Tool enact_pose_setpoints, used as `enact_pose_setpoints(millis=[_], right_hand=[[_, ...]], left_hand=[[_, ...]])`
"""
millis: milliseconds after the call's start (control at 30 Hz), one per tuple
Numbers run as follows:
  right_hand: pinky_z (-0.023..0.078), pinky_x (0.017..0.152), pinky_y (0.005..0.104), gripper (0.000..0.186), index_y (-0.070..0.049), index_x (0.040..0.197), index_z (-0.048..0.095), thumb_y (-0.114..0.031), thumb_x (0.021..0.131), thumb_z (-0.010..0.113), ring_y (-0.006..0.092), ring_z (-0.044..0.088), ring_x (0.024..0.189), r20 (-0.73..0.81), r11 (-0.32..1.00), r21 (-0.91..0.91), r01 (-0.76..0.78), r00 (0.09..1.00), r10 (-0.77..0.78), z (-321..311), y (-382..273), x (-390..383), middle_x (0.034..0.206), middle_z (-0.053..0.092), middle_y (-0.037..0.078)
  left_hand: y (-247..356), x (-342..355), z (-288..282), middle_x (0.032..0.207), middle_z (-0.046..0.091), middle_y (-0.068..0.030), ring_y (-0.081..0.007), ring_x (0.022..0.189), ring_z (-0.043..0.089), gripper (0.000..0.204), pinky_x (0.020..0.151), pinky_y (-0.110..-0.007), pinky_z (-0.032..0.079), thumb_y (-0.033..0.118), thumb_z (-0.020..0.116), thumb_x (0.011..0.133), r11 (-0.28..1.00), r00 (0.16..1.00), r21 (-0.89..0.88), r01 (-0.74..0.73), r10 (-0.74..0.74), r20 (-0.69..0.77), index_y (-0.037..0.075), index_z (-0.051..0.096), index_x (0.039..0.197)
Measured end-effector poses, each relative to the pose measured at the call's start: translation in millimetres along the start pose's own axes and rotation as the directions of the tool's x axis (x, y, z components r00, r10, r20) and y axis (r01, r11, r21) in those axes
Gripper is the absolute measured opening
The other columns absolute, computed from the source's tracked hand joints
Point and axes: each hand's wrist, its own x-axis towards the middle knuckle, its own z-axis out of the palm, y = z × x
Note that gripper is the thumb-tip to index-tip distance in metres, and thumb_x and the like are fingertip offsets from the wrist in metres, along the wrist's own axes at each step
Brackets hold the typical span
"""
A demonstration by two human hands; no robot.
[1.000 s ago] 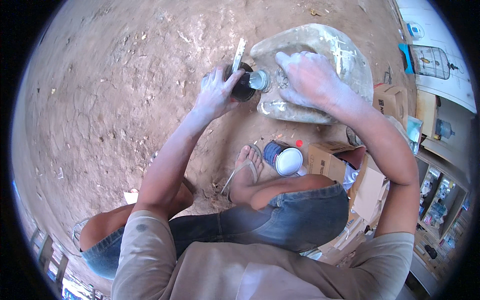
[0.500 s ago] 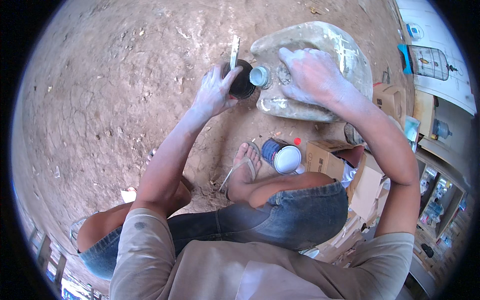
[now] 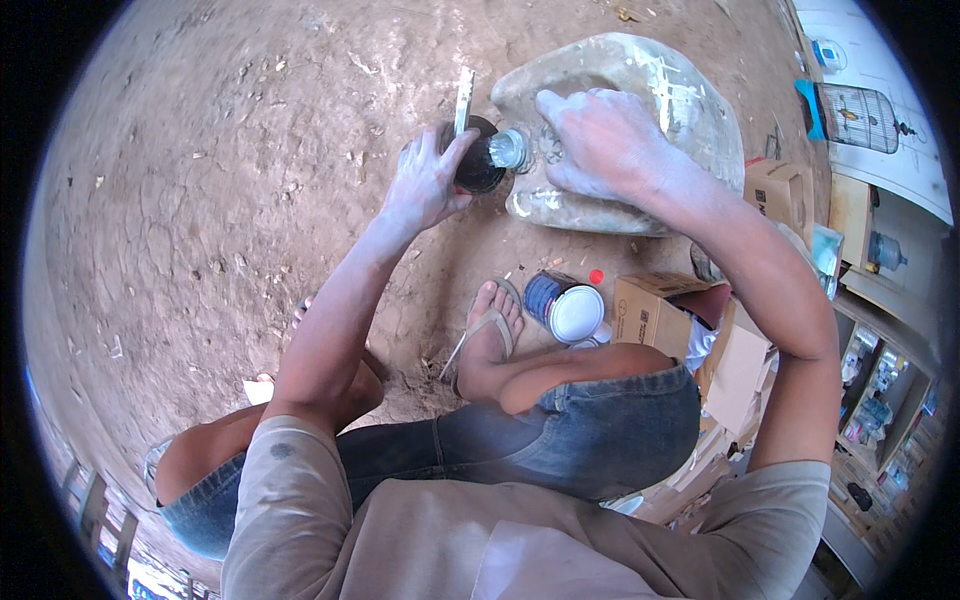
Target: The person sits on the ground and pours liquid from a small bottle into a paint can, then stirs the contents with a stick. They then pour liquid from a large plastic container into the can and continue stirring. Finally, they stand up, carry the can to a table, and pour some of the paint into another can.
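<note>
A large, whitish, paint-stained plastic jerrycan (image 3: pixel 700 120) lies tipped on its side, far right of centre. My right hand (image 3: pixel 610 145) is closed around its handle. Its uncapped neck (image 3: pixel 510 149) leans over a round black container (image 3: pixel 482 178), and whether liquid runs out cannot be made out. My left hand (image 3: pixel 425 182) grips that container from its left side, fingers and thumb on the rim. A flat, paint-smeared stick (image 3: pixel 464 98) stands up out of the container beside my fingers. Both hands are coated in whitish dust or paint.
Close to my foot stands a dark blue can (image 3: pixel 540 292) with a white lid. A red cap (image 3: pixel 597 276) lies on the dirt ground (image 3: pixel 240 200). Nearer right is an open cardboard box (image 3: pixel 640 310). A birdcage (image 3: pixel 858 118) and shelving (image 3: pixel 880 390) line the right side.
The jerrycan has shifted slightly left with my right hand, and its neck now reaches farther over the black container and points more downward. My left hand has barely moved.
</note>
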Motion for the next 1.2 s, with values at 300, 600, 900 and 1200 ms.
enact_pose_setpoints(millis=[300, 600, 900, 1200], right_hand=[[0.055, 0.075, 0.0494, 0.043, 0.0, 0.1, 0.057, -0.027, 0.071, 0.073, 0.0412, 0.068, 0.085, -0.001, 1.0, -0.011, 0.016, 1.0, -0.016, 2.5, -4.2, 2.2, 0.083, 0.068, 0.022], [0.055, 0.075, 0.0489, 0.043, 0.0, 0.1, 0.057, -0.028, 0.072, 0.074, 0.0414, 0.068, 0.084, 0.005, 1.0, -0.017, 0.018, 1.0, -0.018, 1.5, -4.3, 2.6, 0.083, 0.068, 0.023], [0.055, 0.076, 0.0489, 0.044, 0.0, 0.1, 0.057, -0.028, 0.072, 0.074, 0.0412, 0.068, 0.084, 0.0, 0.999, -0.018, 0.03, 1.0, -0.03, 2.2, -3.7, 2.3, 0.083, 0.068, 0.022], [0.054, 0.076, 0.05, 0.045, -0.001, 0.101, 0.057, -0.03, 0.073, 0.075, 0.0413, 0.068, 0.085, 0.017, 1.0, -0.008, 0.005, 1.0, -0.004, -1.0, -3.9, 2.0, 0.083, 0.068, 0.022]], left_hand=[[-1.5, -2.0, -0.9, 0.133, 0.045, -0.0209, -0.0409, 0.123, 0.049, 0.092, 0.1, -0.051, 0.045, 0.021, 0.087, 0.062, 1.0, 1.0, 0.013, -0.002, 0.002, 0.015, 0.023, 0.042, 0.142], [-2.1, -1.6, 0.6, 0.135, 0.044, -0.0216, -0.0423, 0.122, 0.05, 0.092, 0.101, -0.051, 0.045, 0.02, 0.087, 0.063, 1.0, 1.0, -0.005, 0.005, -0.005, 0.011, 0.023, 0.041, 0.143], [-0.6, -1.9, -1.4, 0.135, 0.044, -0.0218, -0.0422, 0.122, 0.05, 0.091, 0.101, -0.051, 0.045, 0.02, 0.086, 0.063, 1.0, 1.0, 0.01, 0.005, -0.005, 0.017, 0.023, 0.042, 0.143], [-1.4, -1.3, -0.8, 0.135, 0.044, -0.0223, -0.0426, 0.121, 0.05, 0.091, 0.101, -0.05, 0.045, 0.019, 0.086, 0.062, 1.0, 1.0, -0.011, 0.003, -0.003, 0.016, 0.022, 0.043, 0.142]])
